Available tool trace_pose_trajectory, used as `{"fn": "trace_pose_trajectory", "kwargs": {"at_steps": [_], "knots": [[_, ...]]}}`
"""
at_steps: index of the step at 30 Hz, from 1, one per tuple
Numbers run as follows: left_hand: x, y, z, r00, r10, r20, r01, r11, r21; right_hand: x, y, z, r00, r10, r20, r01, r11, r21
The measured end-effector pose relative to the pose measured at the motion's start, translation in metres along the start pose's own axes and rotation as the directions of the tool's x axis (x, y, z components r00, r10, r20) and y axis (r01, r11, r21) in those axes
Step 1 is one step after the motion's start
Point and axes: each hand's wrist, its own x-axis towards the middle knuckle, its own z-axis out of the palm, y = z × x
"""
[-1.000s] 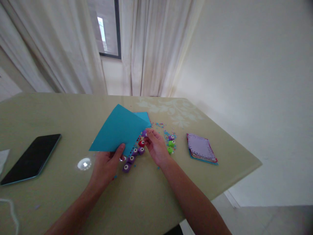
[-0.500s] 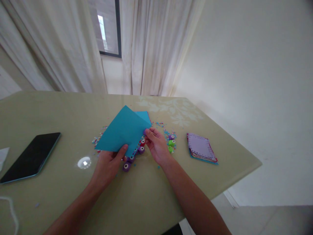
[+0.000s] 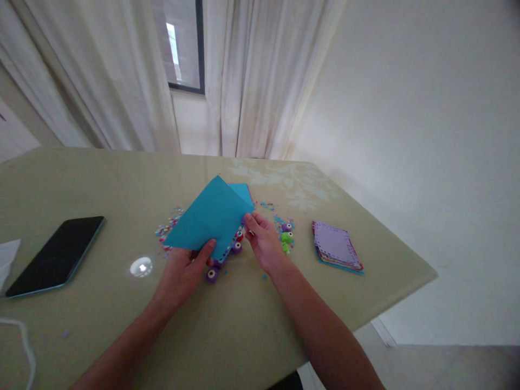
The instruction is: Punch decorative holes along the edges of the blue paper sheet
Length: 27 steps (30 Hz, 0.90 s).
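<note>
While one blue sheet is held up by the left hand, a purple punch is pinched at its right edge by the right hand.
Both forearms are stretched over the table, left thumb on the sheet. Beside the right hand, two green punches and another purple punch are seen; farther right, one paper stack.

Pale curtains — a dark-framed window between them, plain white wall, beige table, light floor
</note>
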Motion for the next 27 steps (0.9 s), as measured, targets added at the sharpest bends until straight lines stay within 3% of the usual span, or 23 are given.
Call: {"fn": "trace_pose_trajectory", "kwargs": {"at_steps": [12,14,16,18,20,22,23,25,27], "knots": [[0.002,-0.002,-0.001,0.999,-0.030,-0.026,0.029,0.999,-0.035,0.002,-0.003,0.000,0.999,-0.025,-0.032,0.027,0.997,0.075],[0.004,-0.002,-0.002,0.999,-0.020,-0.050,0.017,0.998,-0.065,0.005,-0.009,-0.007,0.995,-0.069,-0.075,0.071,0.997,0.018],[0.006,-0.002,-0.002,0.997,-0.020,-0.070,0.014,0.996,-0.092,0.008,-0.016,-0.018,0.984,-0.153,-0.090,0.136,0.975,-0.174],[0.007,-0.002,-0.002,0.997,-0.016,-0.078,0.007,0.993,-0.119,0.009,-0.023,-0.031,0.971,-0.239,-0.030,0.195,0.852,-0.486],[0.008,-0.004,-0.002,0.997,-0.009,-0.077,-0.002,0.990,-0.139,0.009,-0.027,-0.044,0.963,-0.263,0.055,0.213,0.624,-0.752],[0.009,-0.006,-0.002,0.997,-0.011,-0.076,0.000,0.990,-0.144,0.007,-0.025,-0.051,0.973,-0.196,0.119,0.195,0.437,-0.878],[0.009,-0.007,-0.002,0.997,-0.016,-0.076,0.006,0.990,-0.138,0.005,-0.023,-0.053,0.979,-0.148,0.144,0.191,0.387,-0.902],[0.009,-0.008,-0.003,0.997,-0.024,-0.077,0.015,0.993,-0.117,0.003,-0.018,-0.052,0.981,-0.044,0.187,0.190,0.388,-0.902],[0.009,-0.010,-0.004,0.997,-0.022,-0.079,0.014,0.995,-0.094,0.003,-0.018,-0.050,0.977,0.028,0.210,0.174,0.459,-0.871]]}}
